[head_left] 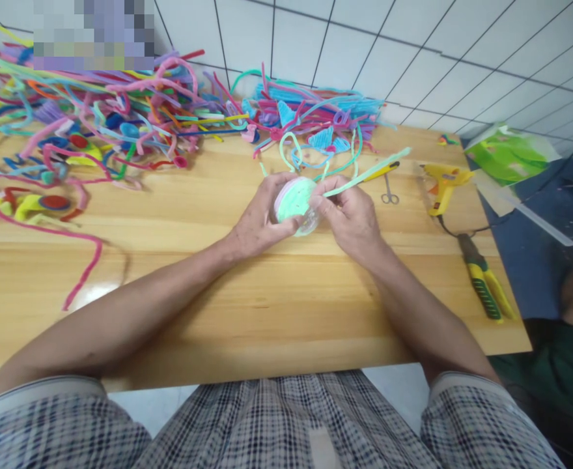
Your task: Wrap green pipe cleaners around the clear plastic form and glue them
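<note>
Tugging too hard on the strand (369, 174) pinched in the right hand (353, 216) could unwind the coil (296, 197) gripped by the left hand (260, 218)

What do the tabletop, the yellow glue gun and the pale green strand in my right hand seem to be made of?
Tabletop: wood or wood-look laminate, slightly glossy, by its grain and glare.
Glue gun: likely smooth plastic, by its molded-looking yellow body.
Strand: perhaps fuzzy, matte chenille; its edges look soft, though blurred.
</note>
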Demonstrator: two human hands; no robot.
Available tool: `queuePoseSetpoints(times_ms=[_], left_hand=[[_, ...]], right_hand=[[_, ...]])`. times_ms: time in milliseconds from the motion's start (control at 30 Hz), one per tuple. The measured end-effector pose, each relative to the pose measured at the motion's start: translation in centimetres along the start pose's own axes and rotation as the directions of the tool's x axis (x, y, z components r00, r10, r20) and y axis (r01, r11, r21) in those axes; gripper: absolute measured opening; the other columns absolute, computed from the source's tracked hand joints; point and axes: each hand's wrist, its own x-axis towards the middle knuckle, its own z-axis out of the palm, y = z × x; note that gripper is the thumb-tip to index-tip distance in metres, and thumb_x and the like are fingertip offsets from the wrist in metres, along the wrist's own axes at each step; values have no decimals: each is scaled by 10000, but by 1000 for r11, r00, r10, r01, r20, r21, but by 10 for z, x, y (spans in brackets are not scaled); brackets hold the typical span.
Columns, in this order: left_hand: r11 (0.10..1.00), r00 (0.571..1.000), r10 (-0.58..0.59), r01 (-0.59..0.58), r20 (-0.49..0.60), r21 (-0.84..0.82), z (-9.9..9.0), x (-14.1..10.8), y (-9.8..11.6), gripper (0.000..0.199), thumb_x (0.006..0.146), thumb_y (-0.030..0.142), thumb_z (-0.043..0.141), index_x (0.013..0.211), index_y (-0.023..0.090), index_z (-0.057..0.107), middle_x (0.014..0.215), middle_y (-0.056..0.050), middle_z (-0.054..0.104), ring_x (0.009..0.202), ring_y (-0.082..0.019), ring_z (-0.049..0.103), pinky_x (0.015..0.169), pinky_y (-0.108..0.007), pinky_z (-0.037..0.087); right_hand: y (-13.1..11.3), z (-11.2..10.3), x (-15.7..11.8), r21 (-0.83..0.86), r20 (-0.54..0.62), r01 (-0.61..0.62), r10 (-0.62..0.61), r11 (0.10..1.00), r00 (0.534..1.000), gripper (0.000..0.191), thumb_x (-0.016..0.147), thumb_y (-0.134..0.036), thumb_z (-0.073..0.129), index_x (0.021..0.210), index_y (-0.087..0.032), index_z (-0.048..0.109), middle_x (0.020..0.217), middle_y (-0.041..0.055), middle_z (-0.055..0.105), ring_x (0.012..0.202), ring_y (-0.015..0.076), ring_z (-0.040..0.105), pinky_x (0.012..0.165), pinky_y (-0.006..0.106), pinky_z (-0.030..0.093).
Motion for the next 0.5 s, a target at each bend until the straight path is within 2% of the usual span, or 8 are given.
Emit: queuePoseSetpoints(times_ms=[133,333,500], left_hand=[[1000,1000,8,-8,16,-8,0,1,1,805,1040,808,741,1582,286,454,1566,-158,685,1462,-354,715,1233,-540,646],[999,999,39,-39,-1,-22,2,-1,-3,817,1032,770,777,1592,268,458,1565,-154,674,1441,-352,720,1235,-530,643],[999,999,31,-31,-8,-22,3,-2,-2,810,1030,767,784,1584,275,458,1520,-138,686,1391,-334,733,1196,-506,660]], right_hand=[[-2,-7,0,-25,50,44,-43,999,998,426,1093,-691,696,985,-279,702,976,12,785,909,221,720,899,398,583],[3,-8,1,-45,56,90,-88,995,995,432,1115,-679,672,990,-266,686,974,18,779,922,221,718,892,386,564],[7,-6,0,-66,51,124,-121,990,991,330,1125,-578,689,1019,-265,691,994,22,791,929,225,728,889,386,558]])
